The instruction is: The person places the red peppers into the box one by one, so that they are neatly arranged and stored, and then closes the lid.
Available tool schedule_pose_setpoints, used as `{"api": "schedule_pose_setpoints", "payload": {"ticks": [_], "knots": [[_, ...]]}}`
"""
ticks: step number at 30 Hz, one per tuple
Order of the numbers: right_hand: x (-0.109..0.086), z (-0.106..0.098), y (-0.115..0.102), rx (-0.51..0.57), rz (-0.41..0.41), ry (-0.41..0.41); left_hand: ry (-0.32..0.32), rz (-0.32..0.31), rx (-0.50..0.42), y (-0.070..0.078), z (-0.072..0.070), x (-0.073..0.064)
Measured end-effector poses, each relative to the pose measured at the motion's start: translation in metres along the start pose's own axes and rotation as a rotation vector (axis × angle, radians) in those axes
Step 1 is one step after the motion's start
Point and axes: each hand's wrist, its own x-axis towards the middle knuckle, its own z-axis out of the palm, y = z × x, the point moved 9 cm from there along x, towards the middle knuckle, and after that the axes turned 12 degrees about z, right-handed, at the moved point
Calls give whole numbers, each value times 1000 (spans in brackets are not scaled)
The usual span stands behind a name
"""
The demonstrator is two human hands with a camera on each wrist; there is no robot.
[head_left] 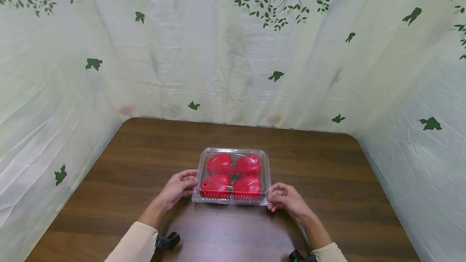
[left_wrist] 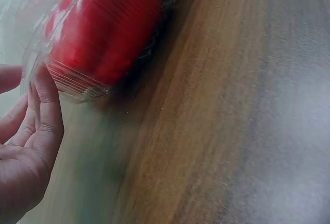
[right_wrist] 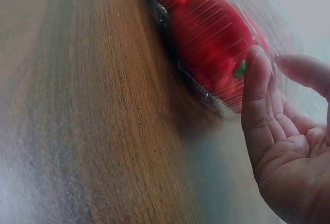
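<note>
A clear plastic clamshell box (head_left: 201,165) is in the middle of the head view, over the wooden table. Several red bell peppers (head_left: 247,165) lie inside it, and green stems show in the right wrist view. At the box's left side, my left hand (head_left: 177,189) pinches the rim between thumb and fingers. My right hand (head_left: 287,200) pinches the rim near the right front corner, its thumb and fingertips on either side of the plastic lip (right_wrist: 281,72). Whether the box rests on the table or hangs just above it, I cannot tell.
The brown wooden table (head_left: 327,165) stretches out around the box, with rounded far corners. A pale curtain (head_left: 225,51) with green leaf prints hangs behind it and on both sides. Black straps (head_left: 167,241) sit on both wrists.
</note>
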Motion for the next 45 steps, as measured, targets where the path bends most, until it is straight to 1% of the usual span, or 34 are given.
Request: {"api": "schedule_pose_setpoints", "payload": {"ticks": [5, 7, 9, 13, 15, 20, 27, 32, 38, 45], "knots": [[-1, -2, 0, 8, -16, 24, 13, -42, 55, -3, 0, -6], [-1, -3, 0, 11, -20, 37, 7, -50, 65, -3, 0, -9], [-2, -3, -1, 15, -22, 51, -13, -52, 61, -2, 2, -10], [-2, -4, -1, 18, -23, 64, -81, -47, 59, 1, 5, -14], [-3, -4, -2, 18, -25, 68, -106, -55, 54, 0, 6, -17], [-3, -5, -2, 21, -28, 76, -133, -67, 43, 2, 10, -21], [-2, -5, 0, 51, 14, 96, -106, -46, 34, 5, 13, -22], [-2, -7, 1, 52, 28, 101, -100, -32, 30, 7, 13, -23], [-2, -7, -1, -20, 15, 109, -88, -20, 26, 5, 11, -21], [-2, -3, -4, -63, -4, 70, -65, 3, 35, 5, 9, -20]]}}
